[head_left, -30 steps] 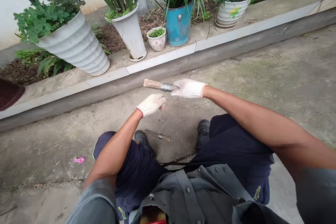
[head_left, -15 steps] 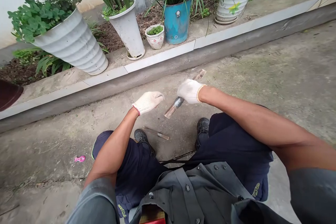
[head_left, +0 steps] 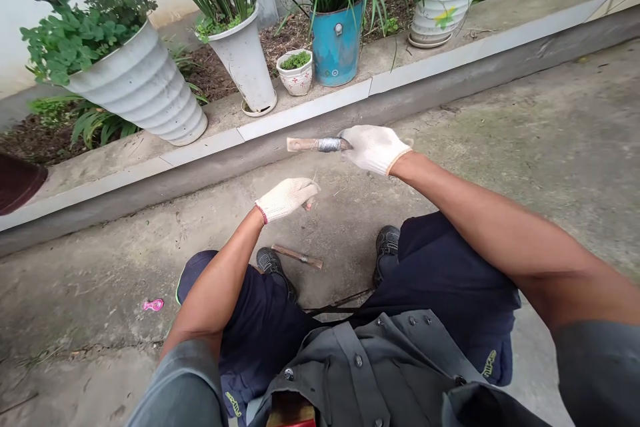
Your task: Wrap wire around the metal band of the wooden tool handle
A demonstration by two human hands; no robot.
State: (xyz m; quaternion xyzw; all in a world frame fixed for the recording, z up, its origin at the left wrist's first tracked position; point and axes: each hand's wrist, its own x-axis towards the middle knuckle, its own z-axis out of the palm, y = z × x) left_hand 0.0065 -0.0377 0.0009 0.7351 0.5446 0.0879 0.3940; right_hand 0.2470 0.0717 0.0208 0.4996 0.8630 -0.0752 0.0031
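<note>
Your right hand [head_left: 375,148] has a closed grip on one end of the tool [head_left: 313,144], which sticks out level in the air, just above your left hand [head_left: 286,197]. The left fingers are curled, and I can't tell if they pinch anything. My worry is that you're holding it right at the end, so it could twist loose or catch that left glove.

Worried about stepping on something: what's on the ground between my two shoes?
A wooden-handled tool lies on the concrete between the left shoe and right shoe, nearer the left one; the head view shows it.
</note>
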